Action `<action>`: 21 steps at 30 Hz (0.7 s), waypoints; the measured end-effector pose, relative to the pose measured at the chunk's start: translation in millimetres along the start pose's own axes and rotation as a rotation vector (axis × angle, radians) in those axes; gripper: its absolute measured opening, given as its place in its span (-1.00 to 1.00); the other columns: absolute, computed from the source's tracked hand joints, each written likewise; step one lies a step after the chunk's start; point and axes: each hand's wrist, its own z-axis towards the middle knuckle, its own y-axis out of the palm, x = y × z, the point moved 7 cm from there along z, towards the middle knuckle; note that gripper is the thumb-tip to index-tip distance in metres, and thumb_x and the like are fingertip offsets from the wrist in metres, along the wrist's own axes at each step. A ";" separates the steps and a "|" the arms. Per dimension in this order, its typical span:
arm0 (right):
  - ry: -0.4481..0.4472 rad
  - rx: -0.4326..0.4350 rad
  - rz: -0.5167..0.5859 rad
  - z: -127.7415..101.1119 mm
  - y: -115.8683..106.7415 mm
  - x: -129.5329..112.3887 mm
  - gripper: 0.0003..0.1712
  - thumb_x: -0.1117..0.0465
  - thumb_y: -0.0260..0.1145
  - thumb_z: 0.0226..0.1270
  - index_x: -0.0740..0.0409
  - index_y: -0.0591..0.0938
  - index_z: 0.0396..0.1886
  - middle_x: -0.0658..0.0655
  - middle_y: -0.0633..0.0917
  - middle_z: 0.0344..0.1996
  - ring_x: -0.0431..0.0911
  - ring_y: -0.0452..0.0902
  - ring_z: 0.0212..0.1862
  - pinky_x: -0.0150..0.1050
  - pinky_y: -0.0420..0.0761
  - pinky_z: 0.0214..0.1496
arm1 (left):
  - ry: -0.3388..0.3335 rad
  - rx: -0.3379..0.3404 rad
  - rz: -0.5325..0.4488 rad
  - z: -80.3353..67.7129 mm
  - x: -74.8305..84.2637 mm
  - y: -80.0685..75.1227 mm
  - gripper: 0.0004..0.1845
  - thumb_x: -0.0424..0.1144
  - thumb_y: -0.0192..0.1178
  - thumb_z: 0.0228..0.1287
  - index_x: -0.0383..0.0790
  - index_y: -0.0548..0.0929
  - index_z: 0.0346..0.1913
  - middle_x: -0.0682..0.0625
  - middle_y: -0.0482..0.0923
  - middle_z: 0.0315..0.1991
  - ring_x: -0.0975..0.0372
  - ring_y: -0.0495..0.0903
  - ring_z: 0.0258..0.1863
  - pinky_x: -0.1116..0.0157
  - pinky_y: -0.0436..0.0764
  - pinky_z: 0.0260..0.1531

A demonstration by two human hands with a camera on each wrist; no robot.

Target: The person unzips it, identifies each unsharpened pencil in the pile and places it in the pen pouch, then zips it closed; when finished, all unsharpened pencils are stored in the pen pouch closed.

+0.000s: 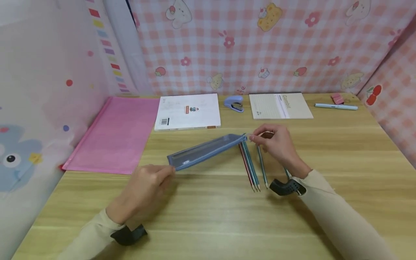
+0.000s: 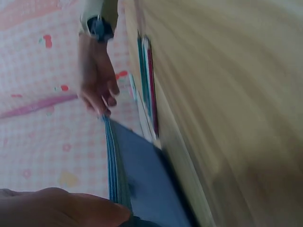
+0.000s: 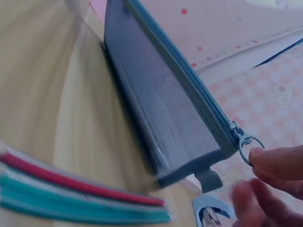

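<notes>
Nearest the camera, the left hand (image 1: pixel 147 187) is pinching one end of the blue mesh pencil pouch (image 1: pixel 208 150) lying on the tabletop (image 1: pixel 208 216), while the right hand (image 1: pixel 276 144) is nipping its zipper ring (image 3: pixel 249 150). Light, floppy and probably slippery, the pouch is best held by both ends. Pencils (image 1: pixel 251 168) are lying beside it.

The pencil case (image 1: pixel 204 150) is grey-blue mesh with a lighter blue zip and a silver ring pull (image 3: pixel 249 149). The pencils (image 1: pixel 250 166) beside it are teal and red. The bench (image 1: pixel 341 144) is pale wood grain. A folder (image 1: pixel 113 133) is pink, a book (image 1: pixel 187 112) white, a stapler (image 1: pixel 234 103) lilac-blue, a notebook (image 1: pixel 280 105) cream, a pen (image 1: pixel 336 106) light blue. The backdrop (image 1: pixel 260 47) is pink-and-white check with cartoon animals and flowers. Both sleeves (image 1: pixel 338 216) are beige.
</notes>
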 end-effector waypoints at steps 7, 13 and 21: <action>-0.078 -0.233 -0.045 -13.1 27.9 -1.7 -0.93 0.29 0.35 0.34 0.23 0.69 -0.30 0.23 0.76 -0.42 -0.01 0.72 -0.44 -0.27 0.58 -0.50 | -0.234 -0.224 0.078 -1.5 -34.3 13.5 -0.76 -0.58 0.33 -0.01 -0.18 0.55 -0.51 0.04 0.61 -0.63 0.31 0.49 -0.66 0.29 0.49 -0.64; -0.212 -0.397 -0.226 -31.0 56.9 -9.5 -0.95 0.34 0.38 0.30 0.16 0.68 -0.38 0.14 0.74 -0.48 -0.11 0.66 -0.51 -0.36 0.55 -0.50 | -0.322 -0.326 0.056 -7.0 -48.5 26.9 -0.79 -0.63 0.26 -0.07 -0.25 0.62 -0.49 -0.02 0.65 -0.57 0.24 0.56 -0.59 0.24 0.56 -0.57; -0.253 -0.466 -0.419 -38.9 65.0 -10.8 -0.90 0.28 0.41 0.27 0.05 0.68 -0.43 -0.05 0.66 -0.59 -0.29 0.47 -0.56 -0.41 0.44 -0.52 | -0.334 -0.377 0.049 -6.5 -51.2 34.7 -0.83 -0.60 0.26 -0.12 -0.30 0.71 -0.45 -0.08 0.71 -0.54 0.21 0.60 -0.56 0.22 0.62 -0.53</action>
